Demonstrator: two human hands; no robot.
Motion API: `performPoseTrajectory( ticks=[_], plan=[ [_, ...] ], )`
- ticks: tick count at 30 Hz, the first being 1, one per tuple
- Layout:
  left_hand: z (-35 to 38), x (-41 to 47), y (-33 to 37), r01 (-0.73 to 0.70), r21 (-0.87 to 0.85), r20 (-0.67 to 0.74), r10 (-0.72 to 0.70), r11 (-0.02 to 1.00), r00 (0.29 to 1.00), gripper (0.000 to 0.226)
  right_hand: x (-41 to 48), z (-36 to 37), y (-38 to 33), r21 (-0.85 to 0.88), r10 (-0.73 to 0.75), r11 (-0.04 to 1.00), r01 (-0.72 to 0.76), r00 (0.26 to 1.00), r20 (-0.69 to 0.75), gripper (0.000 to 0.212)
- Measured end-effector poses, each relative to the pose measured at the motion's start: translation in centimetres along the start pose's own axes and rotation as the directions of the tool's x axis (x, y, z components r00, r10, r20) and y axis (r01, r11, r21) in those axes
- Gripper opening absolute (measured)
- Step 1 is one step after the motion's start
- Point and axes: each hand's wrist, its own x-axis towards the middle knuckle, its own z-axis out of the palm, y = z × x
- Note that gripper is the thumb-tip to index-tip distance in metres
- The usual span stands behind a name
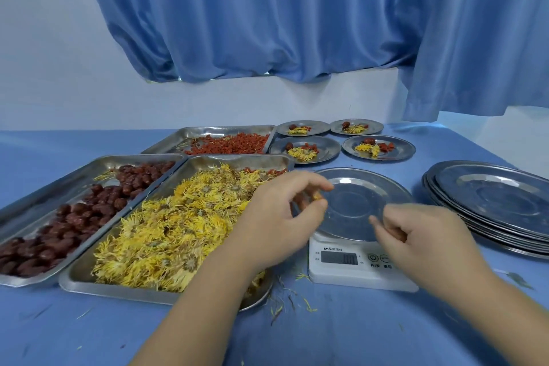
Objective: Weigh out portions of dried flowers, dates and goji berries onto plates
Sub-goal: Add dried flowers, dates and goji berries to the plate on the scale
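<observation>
An empty steel plate [365, 181] sits on the white kitchen scale [356, 275] near the middle of the worktop [371, 333], so that whatever lands on it is weighed at once. The left hand [282, 217] reaches from the flower tray [98, 285] to the plate's left rim, fingertips pinched on what looks like a small bit of yellow dried flowers [178, 226], apparently about to drop it. The right hand [421, 241] hovers over the plate's near rim with fingers curled. I cannot tell if it holds anything.

The supply is grouped on the worktop's left side, within one reach of the scale: dates [74, 217] nearest the left edge and goji berries [228, 142] behind. Four filled plates [328, 148] are parked toward the far edge, clear of the weighing. A stack of spare plates [499, 202] waits at the right edge, beside the scale. By this layout, a fifth portion is only beginning.
</observation>
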Motion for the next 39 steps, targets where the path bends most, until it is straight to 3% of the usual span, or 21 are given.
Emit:
performPoseTrajectory(
  ticks=[4, 10, 16, 21, 30, 33, 39],
  plan=[
    [-3.7, 0.2, -0.3, 0.187, -0.109, -0.078, -0.196, 0.976, 0.977, 0.021, -1.0, -0.3, 0.9, 0.002, -0.087, 0.996, 0.087, 0.995, 0.043, 0.063],
    [-9.6, 0.7, -2.5, 0.294, 0.233, 0.117, -0.326, 0.927, 0.938, 0.014, -0.4, -0.4, 0.9, 0.060, -0.106, 0.993, 0.104, 0.994, 0.026, 0.062],
    [-9.7, 3.1, -5.8, 0.261, 0.509, 0.179, -0.397, 0.820, 0.900, 0.018, -0.8, 0.3, 0.9, 0.048, -0.149, 0.988, 0.145, 0.985, 0.082, 0.061],
    [-9.2, 5.4, -8.5, 0.192, 0.672, 0.212, -0.435, 0.715, 0.875, 0.036, -0.7, 0.2, 1.2, 0.075, -0.150, 0.987, 0.145, 0.986, 0.066, 0.052],
    [-7.8, 7.0, -11.0, 0.112, 0.771, 0.351, -0.565, 0.626, 0.747, 0.041, -0.6, -0.1, 1.3, 0.050, -0.142, 0.989, 0.139, 0.987, 0.076, 0.053],
    [-7.9, 7.0, -11.2, 0.144, 0.758, 0.333, -0.567, 0.636, 0.753, 0.040, -0.6, -0.2, 1.3, 0.069, -0.115, 0.991, 0.111, 0.991, 0.062, 0.053],
    [-10.2, 6.9, -10.2, 0.322, 0.545, 0.242, -0.514, 0.774, 0.823, 0.031, -0.6, -0.4, 1.3, 0.077, -0.119, 0.991, 0.114, 0.990, 0.072, 0.054]
  ],
)
